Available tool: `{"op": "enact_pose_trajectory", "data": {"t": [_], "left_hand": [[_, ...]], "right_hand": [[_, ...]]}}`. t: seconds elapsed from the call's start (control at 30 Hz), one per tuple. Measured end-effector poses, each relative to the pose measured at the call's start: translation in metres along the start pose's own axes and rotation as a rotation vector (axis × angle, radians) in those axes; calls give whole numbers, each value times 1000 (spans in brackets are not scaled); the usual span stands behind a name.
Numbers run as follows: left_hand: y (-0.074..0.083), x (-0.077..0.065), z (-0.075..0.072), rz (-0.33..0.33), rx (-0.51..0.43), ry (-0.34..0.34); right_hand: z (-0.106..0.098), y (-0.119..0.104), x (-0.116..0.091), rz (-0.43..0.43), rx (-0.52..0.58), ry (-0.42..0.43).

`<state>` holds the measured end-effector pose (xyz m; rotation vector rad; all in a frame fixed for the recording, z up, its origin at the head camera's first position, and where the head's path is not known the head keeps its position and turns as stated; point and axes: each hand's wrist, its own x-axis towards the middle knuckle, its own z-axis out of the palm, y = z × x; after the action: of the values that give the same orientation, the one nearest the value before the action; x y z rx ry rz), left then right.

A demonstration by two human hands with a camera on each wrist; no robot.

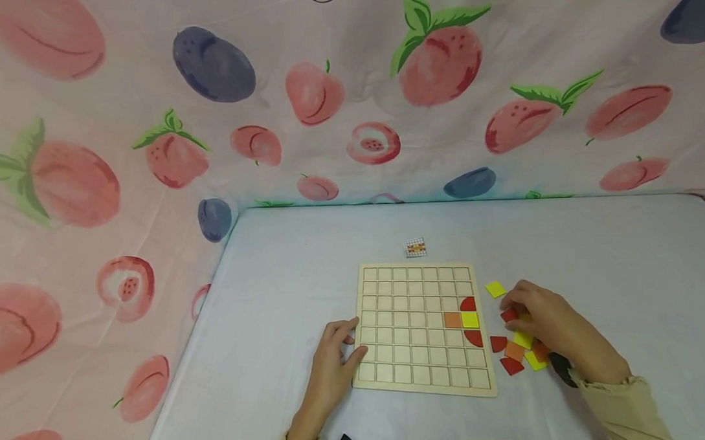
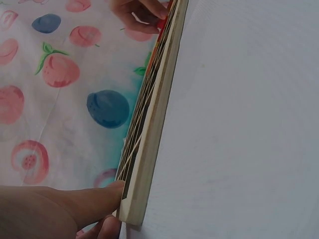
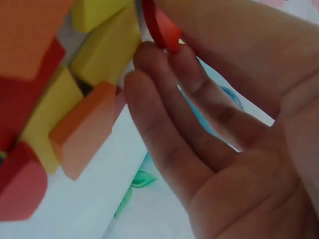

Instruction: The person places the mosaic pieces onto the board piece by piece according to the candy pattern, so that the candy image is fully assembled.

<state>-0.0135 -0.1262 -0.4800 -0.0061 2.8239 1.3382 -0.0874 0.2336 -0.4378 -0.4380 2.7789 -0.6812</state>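
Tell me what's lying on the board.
On the board: two red pieces, an orange square and a yellow square, toward the right. The left hand touches its left edge. The surface under those pieces is hidden.

Loose pieces (image 1: pixel 514 350) lie right of the board (image 1: pixel 406 338).

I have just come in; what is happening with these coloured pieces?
A person's left hand touches the left edge of a wooden grid board, while the right hand pinches a red piece by the loose pieces. On the board are one orange square, one yellow square and two red quarter-rounds.
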Motion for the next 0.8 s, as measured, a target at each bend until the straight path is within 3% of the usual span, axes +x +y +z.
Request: {"op": "enact_pose_trajectory", "data": {"t": [0.57,0.8], "left_hand": [[0,0,1,12,-3,8],[-1,0,1,44,0,27]], "right_hand": [[-1,-15,9,-115,6,139],[1,-26,16,-155,35,135]]}}
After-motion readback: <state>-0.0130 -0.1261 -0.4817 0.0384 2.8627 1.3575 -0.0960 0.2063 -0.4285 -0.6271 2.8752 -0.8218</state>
